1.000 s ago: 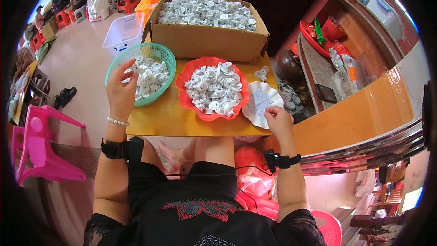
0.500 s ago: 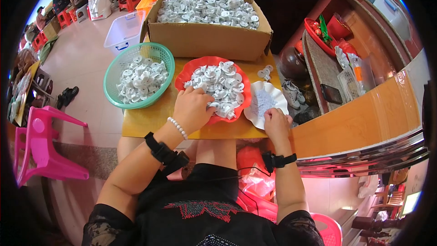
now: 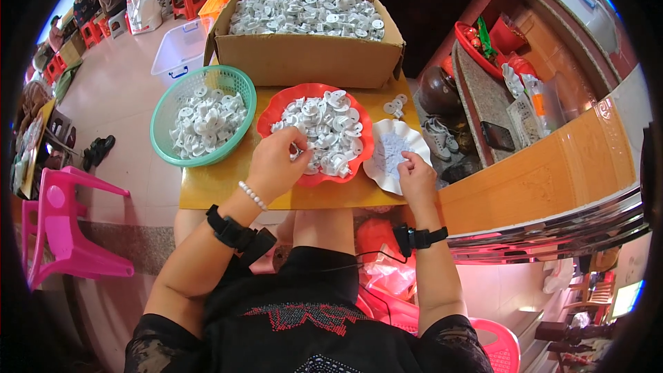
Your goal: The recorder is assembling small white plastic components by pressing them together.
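Small white plastic parts fill a red scalloped bowl on the yellow table in front of me. My left hand is over the bowl's near left side, thumb and fingers drawn together; whatever is between the fingertips blends with the white parts behind. To the right, a white wavy-rimmed dish carries a layer of tiny pale pieces. At that dish's right rim my right hand is closed, fingertips bunched over the pieces; anything in them is too small to name.
A green basket of similar white parts stands left of the bowl. Behind sits a large cardboard box, heaped with more. Several loose parts lie beyond the dish. A wooden counter borders the right; a pink stool stands left.
My left hand has drawn back from the parts toward the bowl's near left rim. My right hand's fingertips have risen slightly at the dish. The whole view has shifted slightly.
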### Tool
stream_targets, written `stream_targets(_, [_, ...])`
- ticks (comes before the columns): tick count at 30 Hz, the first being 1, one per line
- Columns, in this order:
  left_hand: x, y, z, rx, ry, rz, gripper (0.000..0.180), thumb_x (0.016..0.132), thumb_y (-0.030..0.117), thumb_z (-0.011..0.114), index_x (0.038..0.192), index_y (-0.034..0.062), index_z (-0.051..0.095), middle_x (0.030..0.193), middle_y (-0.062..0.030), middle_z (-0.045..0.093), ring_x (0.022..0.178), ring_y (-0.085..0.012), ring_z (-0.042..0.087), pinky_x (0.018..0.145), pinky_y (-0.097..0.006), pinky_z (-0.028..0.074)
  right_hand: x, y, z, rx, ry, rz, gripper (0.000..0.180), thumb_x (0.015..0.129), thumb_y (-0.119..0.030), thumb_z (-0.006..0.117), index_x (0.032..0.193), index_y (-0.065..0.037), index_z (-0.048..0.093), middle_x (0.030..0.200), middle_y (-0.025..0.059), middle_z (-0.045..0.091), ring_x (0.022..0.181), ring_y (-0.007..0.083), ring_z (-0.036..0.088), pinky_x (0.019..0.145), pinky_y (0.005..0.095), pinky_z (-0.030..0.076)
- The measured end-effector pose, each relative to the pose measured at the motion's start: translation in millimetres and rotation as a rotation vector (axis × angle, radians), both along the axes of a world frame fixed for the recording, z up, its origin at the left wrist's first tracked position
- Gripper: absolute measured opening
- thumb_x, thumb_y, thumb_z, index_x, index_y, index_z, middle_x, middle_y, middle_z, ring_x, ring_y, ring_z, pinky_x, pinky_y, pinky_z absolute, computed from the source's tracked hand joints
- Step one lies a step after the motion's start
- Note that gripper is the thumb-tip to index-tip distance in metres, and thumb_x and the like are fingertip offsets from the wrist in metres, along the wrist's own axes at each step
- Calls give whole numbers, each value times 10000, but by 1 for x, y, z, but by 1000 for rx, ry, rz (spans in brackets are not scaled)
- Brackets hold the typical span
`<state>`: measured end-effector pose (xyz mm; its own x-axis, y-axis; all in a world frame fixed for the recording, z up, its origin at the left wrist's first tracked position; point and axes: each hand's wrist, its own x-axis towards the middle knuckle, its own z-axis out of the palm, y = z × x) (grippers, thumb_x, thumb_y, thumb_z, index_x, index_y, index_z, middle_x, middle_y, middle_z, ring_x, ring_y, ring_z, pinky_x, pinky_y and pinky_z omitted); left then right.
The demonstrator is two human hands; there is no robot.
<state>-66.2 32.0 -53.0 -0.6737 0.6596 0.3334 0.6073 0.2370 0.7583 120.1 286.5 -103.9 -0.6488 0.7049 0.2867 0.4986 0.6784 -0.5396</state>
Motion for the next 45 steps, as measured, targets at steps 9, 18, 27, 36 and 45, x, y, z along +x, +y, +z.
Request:
stream_targets(9, [28, -41, 43, 391, -1131, -243, 295, 920, 71, 612, 1213, 33, 599, 988, -32, 663, 830, -104, 639, 712, -245, 534, 0, 5, 7, -33, -53, -28, 145, 803, -204, 630, 876, -119, 722, 784, 84, 705, 771, 269, 675, 816, 400, 457])
stream_targets(18, [46, -49, 49, 350, -1226, -393, 416, 907, -19, 588, 1315, 52, 549, 1150, -43, 638, 1044, -157, 643, 796, -267, 544, 0, 6, 13, -169, 60, -31, 140, 820, -143, 622, 921, -87, 701, 814, 109, 696, 774, 256, 675, 743, 379, 512])
stream_targets(27, [56, -47, 58, 348, -1211, -470, 436, 914, 0, 591, 1342, 38, 518, 1194, -81, 626, 1060, -170, 641, 792, -261, 553, 2, 6, 14, -261, 255, 60, 181, 828, -58, 588, 990, -34, 665, 740, 61, 650, 670, 140, 603, 655, 290, 486])
stream_targets(36, [62, -45, 58, 409, -1246, -574, 437, 907, 58, 630, 1328, 27, 519, 1110, -62, 650, 990, -161, 654, 795, -272, 539, 5, -44, 70, -512, 408, 156, 149, 866, -39, 601, 1007, 1, 627, 813, 43, 677, 658, 68, 556, 615, 207, 446])
stream_targets(45, [63, -42, 52, 423, -1262, -580, 404, 895, 103, 672, 1276, 27, 560, 1117, -52, 655, 981, -125, 639, 800, -258, 530, 4, -146, 138, -705, 570, 544, 81, 828, -16, 710, 892, 8, 668, 1048, 106, 668, 981, 169, 605, 914, 299, 451])
